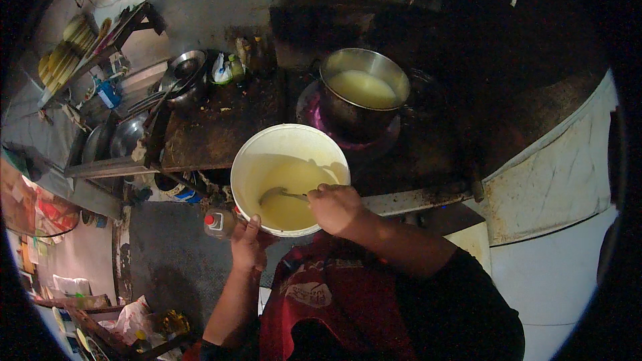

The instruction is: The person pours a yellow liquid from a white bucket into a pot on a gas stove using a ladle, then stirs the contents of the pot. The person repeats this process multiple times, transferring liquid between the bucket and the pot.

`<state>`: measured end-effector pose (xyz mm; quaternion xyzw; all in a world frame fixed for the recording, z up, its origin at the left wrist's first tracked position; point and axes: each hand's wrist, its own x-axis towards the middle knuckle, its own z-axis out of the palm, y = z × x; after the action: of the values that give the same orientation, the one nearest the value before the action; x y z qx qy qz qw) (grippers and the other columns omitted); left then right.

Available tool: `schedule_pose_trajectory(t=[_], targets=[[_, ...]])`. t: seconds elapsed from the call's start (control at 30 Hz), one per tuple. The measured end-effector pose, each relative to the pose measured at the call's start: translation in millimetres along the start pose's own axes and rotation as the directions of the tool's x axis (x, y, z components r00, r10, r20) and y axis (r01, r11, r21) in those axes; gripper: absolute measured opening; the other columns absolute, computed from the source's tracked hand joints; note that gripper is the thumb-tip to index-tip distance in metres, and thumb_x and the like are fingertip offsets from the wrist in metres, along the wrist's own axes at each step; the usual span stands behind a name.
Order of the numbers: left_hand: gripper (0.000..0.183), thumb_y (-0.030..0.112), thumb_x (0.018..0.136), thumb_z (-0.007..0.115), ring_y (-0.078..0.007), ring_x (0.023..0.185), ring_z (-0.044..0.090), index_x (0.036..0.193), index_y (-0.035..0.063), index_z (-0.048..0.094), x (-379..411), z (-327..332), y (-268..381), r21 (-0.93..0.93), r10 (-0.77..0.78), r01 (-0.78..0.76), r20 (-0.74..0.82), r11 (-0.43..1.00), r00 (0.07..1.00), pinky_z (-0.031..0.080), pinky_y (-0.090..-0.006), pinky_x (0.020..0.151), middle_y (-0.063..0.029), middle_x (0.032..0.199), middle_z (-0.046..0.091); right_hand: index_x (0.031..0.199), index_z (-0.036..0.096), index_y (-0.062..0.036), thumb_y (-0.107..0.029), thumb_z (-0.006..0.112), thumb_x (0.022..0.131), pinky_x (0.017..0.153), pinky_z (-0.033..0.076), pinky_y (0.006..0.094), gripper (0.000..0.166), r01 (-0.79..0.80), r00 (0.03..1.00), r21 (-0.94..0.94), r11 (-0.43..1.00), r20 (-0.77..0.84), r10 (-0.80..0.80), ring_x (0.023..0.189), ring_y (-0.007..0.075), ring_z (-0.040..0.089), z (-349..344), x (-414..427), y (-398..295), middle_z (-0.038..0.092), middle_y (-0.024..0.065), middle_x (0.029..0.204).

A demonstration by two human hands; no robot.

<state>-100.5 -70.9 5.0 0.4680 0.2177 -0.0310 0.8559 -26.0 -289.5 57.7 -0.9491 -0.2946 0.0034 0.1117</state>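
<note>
A white plastic bucket (290,141) is tilted towards me, with pale yellow liquid (286,213) in its bottom. My left hand (249,243) grips its lower left rim, thumb on top. In my right hand (337,209) is the handle of a metal ladle (275,193), whose bowl dips into the liquid. Just beyond the bucket, a deep metal pot (356,115) sits on a stove burner, where a purplish flame glows (315,110). Pale yellow liquid (361,89) stands in the pot too.
Left of the stove runs a stained worktop (200,135) with stacked metal bowls (186,67) and bottles (235,67) at its back. A red-capped plastic bottle (216,225) is below the bucket's left side. White panels (546,200) border the right. Plastic bags (133,318) lie at lower left.
</note>
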Motion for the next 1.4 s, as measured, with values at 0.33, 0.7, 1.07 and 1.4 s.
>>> schedule_pose_trajectory(t=[0.33,0.7,1.07,1.4], targets=[[0.044,0.033,0.091,0.068,-0.0246,0.086,0.063,0.122,0.0049,0.054,-13,9,-9,-0.006,-0.21,0.211,0.067,0.977,0.975,0.053,-0.039,0.076,-0.0111,0.103,0.065,0.09,0.065,-0.0024,-0.013,0.055,0.083,0.072,0.056,0.0445,0.016,0.047,0.999,0.033,0.998,-0.02,-0.047,0.081,0.0325,0.069,4,-2,5,0.066,0.0164,0.088],[0.039,0.029,0.092,0.069,-0.0206,0.079,0.063,0.117,0.0024,0.056,-17,21,-6,0.04,-0.029,0.031,-0.069,0.999,0.997,0.052,-0.0352,0.07,-0.0098,0.093,0.065,0.09,0.064,-0.0038,-0.016,0.057,0.085,0.071,0.057,0.0439,0.015,0.002,1.0,0.005,1.0,-0.004,-0.002,0.08,0.0328,0.069,-1,-1,1,0.066,0.0155,0.087],[0.023,0.018,0.09,0.064,-0.0133,0.057,0.053,0.104,-0.0002,0.062,51,-10,30,0.233,0.137,-0.098,-0.161,0.968,0.977,0.041,-0.0296,0.047,-0.0042,0.082,0.063,0.091,0.064,-0.0035,-0.015,0.055,0.084,0.074,0.056,0.0437,0.016,0.036,0.999,-0.006,0.999,-0.037,-0.036,0.082,0.0321,0.069,9,-2,7,0.067,0.0147,0.087],[0.055,0.014,0.081,0.055,-0.0395,0.113,0.057,0.132,-0.0064,0.048,92,-31,22,0.022,-0.106,0.108,-0.07,0.994,0.992,0.049,-0.0527,0.093,-0.0226,0.129,0.055,0.09,0.066,-0.0061,-0.018,0.056,0.081,0.073,0.056,0.0416,0.018,0.043,0.997,-0.008,0.999,-0.06,-0.043,0.081,0.03,0.068,-7,-7,-1,0.067,0.0129,0.087]])
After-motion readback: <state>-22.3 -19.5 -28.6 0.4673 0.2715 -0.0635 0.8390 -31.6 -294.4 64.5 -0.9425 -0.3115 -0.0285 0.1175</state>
